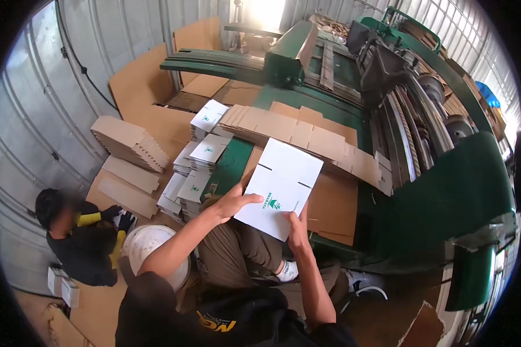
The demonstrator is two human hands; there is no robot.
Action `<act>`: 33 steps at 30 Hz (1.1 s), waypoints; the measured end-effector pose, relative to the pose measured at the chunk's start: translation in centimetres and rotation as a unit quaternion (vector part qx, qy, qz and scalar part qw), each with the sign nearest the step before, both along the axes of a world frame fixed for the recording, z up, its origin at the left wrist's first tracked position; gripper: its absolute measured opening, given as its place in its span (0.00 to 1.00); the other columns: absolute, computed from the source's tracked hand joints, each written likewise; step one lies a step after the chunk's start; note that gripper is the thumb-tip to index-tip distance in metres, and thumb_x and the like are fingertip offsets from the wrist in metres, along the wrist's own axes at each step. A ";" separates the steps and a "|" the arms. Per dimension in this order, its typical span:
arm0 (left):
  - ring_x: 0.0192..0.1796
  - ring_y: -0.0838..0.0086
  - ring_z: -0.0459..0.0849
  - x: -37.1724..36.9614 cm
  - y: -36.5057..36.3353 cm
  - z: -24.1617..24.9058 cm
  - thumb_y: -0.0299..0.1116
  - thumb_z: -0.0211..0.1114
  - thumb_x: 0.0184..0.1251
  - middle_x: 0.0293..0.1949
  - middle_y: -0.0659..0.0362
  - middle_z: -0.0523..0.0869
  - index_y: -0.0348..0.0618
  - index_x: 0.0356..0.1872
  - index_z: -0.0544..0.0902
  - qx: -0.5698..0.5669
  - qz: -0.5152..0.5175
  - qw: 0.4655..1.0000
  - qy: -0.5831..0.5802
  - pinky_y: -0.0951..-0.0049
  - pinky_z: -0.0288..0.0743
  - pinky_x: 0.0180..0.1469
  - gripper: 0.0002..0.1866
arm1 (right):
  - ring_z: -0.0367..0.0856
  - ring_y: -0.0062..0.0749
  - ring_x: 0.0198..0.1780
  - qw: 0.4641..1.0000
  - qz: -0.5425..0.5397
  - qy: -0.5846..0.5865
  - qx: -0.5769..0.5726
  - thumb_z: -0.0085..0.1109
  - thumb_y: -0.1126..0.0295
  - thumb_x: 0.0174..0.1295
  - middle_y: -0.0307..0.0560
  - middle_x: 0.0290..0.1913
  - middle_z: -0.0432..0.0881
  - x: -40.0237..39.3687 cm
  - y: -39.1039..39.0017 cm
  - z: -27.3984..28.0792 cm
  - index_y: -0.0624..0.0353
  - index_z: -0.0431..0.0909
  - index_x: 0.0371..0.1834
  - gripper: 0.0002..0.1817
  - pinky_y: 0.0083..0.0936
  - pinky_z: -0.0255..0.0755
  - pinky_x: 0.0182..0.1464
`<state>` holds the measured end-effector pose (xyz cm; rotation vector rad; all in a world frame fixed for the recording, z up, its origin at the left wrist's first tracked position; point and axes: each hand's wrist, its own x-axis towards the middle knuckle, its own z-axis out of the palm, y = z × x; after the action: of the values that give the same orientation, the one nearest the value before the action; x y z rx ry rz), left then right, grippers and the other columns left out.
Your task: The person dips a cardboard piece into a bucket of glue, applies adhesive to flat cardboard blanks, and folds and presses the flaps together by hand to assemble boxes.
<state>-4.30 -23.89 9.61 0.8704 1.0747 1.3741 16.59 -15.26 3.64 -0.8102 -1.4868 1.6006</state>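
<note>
A flat white carton (279,188) with a green printed logo and dark slots at its edges is tilted up in front of me, above my lap. My left hand (238,203) grips its left edge, the thumb lying on the printed face. At its lower right, my right hand (297,227) holds it with the thumb near the logo. The fingers behind the carton are mostly hidden. Just left of my left hand stand stacks of similar white cartons (194,186). Beyond the carton, a row of overlapping brown cardboard blanks (295,132) lies on the green machine.
A large green machine (446,196) with rollers stands at the right. A white bucket (147,243) is beside me at the left. Farther left, a co-worker (81,237) with dark gloves and yellow sleeves sits low. Brown cardboard stacks (124,139) lie near the metal wall.
</note>
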 end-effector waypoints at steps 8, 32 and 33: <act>0.78 0.59 0.67 -6.0 -0.7 -1.2 0.39 0.82 0.56 0.74 0.49 0.70 0.41 0.83 0.58 0.001 0.070 0.997 0.042 0.57 0.63 0.78 0.56 | 0.63 0.45 0.78 0.992 0.095 0.001 -0.084 0.56 0.67 0.69 0.55 0.79 0.62 -5.1 0.5 4.0 0.59 0.47 0.87 0.44 0.40 0.59 0.78; 0.68 0.62 0.81 -48.2 -4.2 -18.6 0.39 0.73 0.71 0.67 0.50 0.82 0.34 0.77 0.68 -0.141 0.281 0.949 0.018 0.62 0.76 0.69 0.38 | 0.66 0.61 0.75 0.780 0.158 -0.408 0.447 0.64 0.58 0.63 0.61 0.70 0.73 -10.0 1.4 -9.0 0.53 0.80 0.66 0.27 0.65 0.50 0.79; 0.69 0.62 0.81 -49.3 -3.7 -19.3 0.38 0.73 0.70 0.68 0.50 0.81 0.35 0.78 0.67 -0.175 0.271 0.946 0.038 0.62 0.76 0.69 0.39 | 0.66 0.61 0.75 0.783 0.157 -0.409 0.442 0.64 0.58 0.63 0.61 0.70 0.73 -10.2 1.5 -8.9 0.53 0.80 0.66 0.27 0.65 0.50 0.79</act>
<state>-53.60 -27.54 -9.66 0.3753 1.6422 1.5277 6.43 -13.74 -5.23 -0.7100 -2.7889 0.4894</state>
